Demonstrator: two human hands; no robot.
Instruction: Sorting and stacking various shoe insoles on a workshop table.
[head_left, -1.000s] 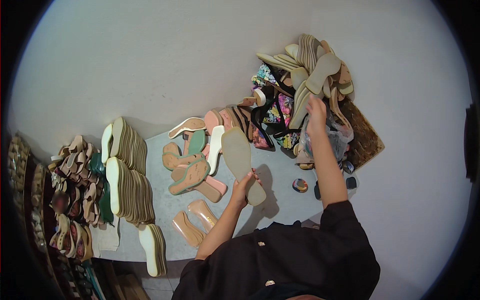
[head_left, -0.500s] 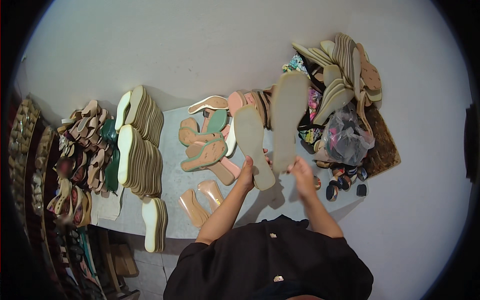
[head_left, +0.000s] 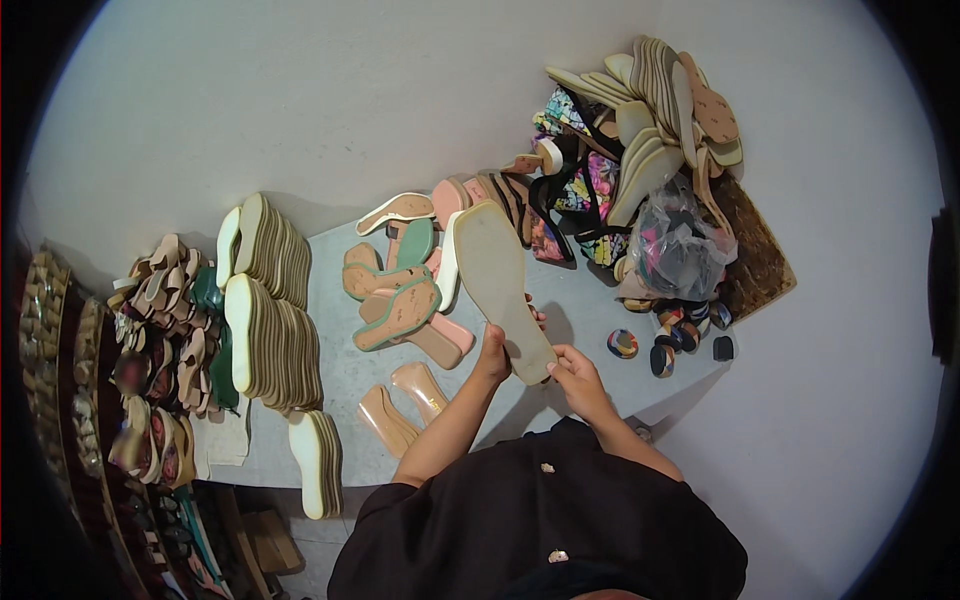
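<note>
My left hand (head_left: 492,355) is wrapped round the narrow middle of a pale beige shoe insole (head_left: 492,262), thumb on top and fingertips showing past the far edge. The insole stands tilted up over the table, its broad toe end pointing away from me. With thumb and fingers my right hand (head_left: 580,382) pinches the insole's heel end at the lower right corner. Whether a second insole lies behind this one I cannot tell. Just left of it lie several sandal soles (head_left: 408,310) with green, pink and white edging, and a pair of clear-strapped tan pieces (head_left: 388,420).
Stacks of pale insoles (head_left: 265,335) stand on the grey table (head_left: 350,462) to the left, beside piled sandals (head_left: 185,320). At the right are floral wedges (head_left: 590,190), more insoles (head_left: 660,100), a plastic bag (head_left: 680,240), a brown board (head_left: 765,265) and small striped round pieces (head_left: 622,343).
The separate insole that my right hand held up at the right is no longer seen apart. My right hand has come left and down to the heel of the insole in my left hand.
</note>
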